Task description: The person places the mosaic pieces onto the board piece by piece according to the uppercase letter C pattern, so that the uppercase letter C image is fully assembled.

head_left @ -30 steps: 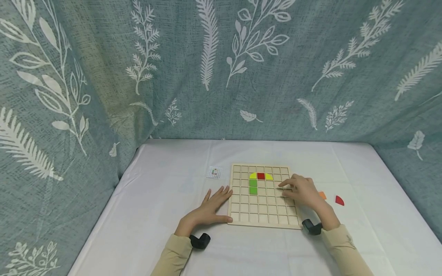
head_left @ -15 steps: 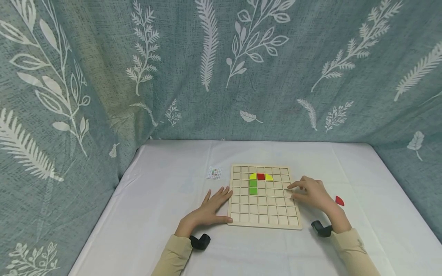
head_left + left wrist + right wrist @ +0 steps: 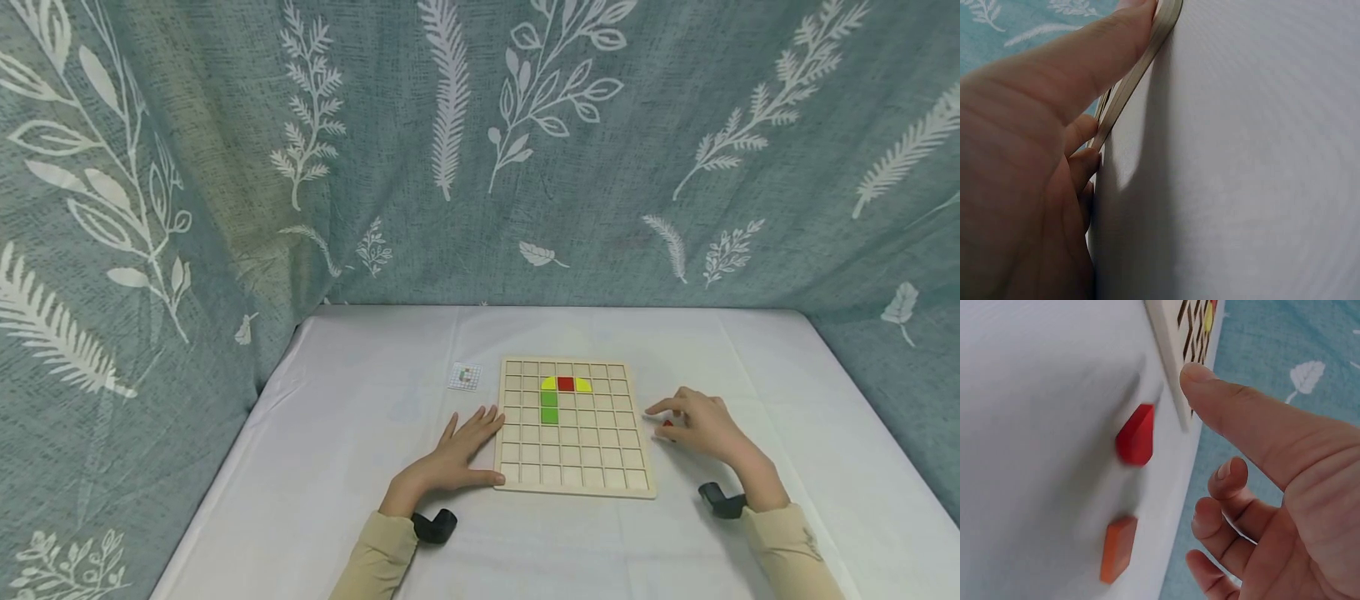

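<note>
A light wooden grid board [image 3: 592, 458] lies on the table. My left hand [image 3: 453, 454] rests flat at its left side, fingers spread, thumb and fingertips against the frame. Set in the cells are a red tile [image 3: 566, 384], two yellow rounded tiles and two green tiles [image 3: 550, 407]. Right of the board my right hand [image 3: 697, 423] hovers low, fingers loosely bent and apart, holding nothing. Beneath its thumb is a red piece [image 3: 669, 427]. In the right wrist view this red piece [image 3: 1137, 434] lies near an orange piece [image 3: 1119, 549]; the hand hides the orange one from the head view.
A small printed grid card [image 3: 466, 376] lies left of the board's far corner. White cloth [image 3: 360, 375] covers the table. A blue-green curtain [image 3: 480, 167] with white leaf prints hangs behind it and at the sides.
My right hand has moved right, off the board, uncovering the red piece by its edge. Orange and red pieces seen earlier farther right are now hidden by that hand and wrist. My left hand stays put.
</note>
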Available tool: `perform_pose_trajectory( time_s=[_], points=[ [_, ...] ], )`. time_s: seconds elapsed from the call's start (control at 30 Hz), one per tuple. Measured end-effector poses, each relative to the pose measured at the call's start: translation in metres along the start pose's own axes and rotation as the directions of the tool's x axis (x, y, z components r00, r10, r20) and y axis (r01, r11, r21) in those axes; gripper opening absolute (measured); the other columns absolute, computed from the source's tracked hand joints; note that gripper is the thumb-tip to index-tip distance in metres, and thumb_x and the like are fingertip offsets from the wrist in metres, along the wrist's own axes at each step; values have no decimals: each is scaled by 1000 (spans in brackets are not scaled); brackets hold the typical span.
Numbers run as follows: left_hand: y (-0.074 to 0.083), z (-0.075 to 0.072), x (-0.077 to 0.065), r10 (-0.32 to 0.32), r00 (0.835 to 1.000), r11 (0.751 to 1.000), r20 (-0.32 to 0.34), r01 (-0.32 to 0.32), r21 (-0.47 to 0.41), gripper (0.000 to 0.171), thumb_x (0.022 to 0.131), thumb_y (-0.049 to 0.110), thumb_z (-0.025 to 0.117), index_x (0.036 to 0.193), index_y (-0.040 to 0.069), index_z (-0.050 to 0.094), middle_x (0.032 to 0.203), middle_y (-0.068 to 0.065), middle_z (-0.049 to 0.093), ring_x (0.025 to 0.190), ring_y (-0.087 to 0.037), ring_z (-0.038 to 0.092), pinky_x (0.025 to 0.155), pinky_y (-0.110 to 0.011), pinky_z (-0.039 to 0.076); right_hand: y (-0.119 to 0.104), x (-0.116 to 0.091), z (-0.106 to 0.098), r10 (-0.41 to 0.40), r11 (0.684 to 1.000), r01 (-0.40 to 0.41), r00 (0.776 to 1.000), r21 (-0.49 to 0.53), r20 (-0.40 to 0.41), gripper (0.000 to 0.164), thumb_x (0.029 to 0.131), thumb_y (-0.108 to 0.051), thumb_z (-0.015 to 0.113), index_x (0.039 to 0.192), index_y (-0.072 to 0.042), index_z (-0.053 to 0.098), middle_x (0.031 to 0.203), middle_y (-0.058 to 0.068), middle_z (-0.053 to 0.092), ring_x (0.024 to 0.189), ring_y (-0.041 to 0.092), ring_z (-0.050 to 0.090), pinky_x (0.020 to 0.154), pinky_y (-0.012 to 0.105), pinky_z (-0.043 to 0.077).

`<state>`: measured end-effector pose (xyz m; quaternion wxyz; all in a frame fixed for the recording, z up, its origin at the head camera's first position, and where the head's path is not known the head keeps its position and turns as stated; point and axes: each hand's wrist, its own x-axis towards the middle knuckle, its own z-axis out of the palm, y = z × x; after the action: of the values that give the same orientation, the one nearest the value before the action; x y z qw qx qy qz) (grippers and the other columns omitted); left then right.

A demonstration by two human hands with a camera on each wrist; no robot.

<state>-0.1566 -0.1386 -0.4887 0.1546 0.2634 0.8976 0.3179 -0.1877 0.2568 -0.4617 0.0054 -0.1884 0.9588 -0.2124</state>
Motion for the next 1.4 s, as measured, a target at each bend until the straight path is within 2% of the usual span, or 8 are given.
perform_pose_trajectory(
  time_s=[0.37,0.6,0.87,1.17,1.4],
  points=[
    [-1,0,0,-3,1000,1000,1,3,-5,87,80,45,67,148,13,22,155,-8,14,144,-25,4,114,-51,-10,12,-12,-4,12,1000,-12,1000,9,17,26,74,-24,77,99,-18,72,67,-3,42,59,7,33,62,30,22],
    [-2,1,0,-1,1000,1000,2,1,-7,88,80,45,68,148,12,23,155,-8,14,144,-25,4,114,-51,-10,16,-14,-5,30,999,-31,998,20,51,27,73,-19,77,100,-18,72,71,-5,44,64,8,35,64,30,25],
    [-2,2,1,-7,1000,1000,-5,7,2,87,80,45,67,148,12,24,155,-7,15,144,-25,5,114,-51,-9,19,-11,-2,31,1000,-31,999,5,36,26,73,-14,77,98,-17,72,69,-5,42,63,10,35,62,29,22],
    [-3,2,3,-15,1000,1000,-1,15,11,88,80,47,67,148,14,23,155,-6,14,144,-23,3,115,-50,-10,21,-9,2,57,998,-58,998,5,37,24,74,-20,76,97,-18,69,70,-4,43,64,12,36,64,30,24],
    [-3,3,3,-16,1000,1000,-1,16,14,88,80,46,67,148,13,23,155,-6,14,144,-23,3,115,-50,-9,22,-8,6,50,999,-50,999,4,8,21,75,-22,76,94,-18,67,71,-3,45,64,11,37,67,31,26]
  ],
)
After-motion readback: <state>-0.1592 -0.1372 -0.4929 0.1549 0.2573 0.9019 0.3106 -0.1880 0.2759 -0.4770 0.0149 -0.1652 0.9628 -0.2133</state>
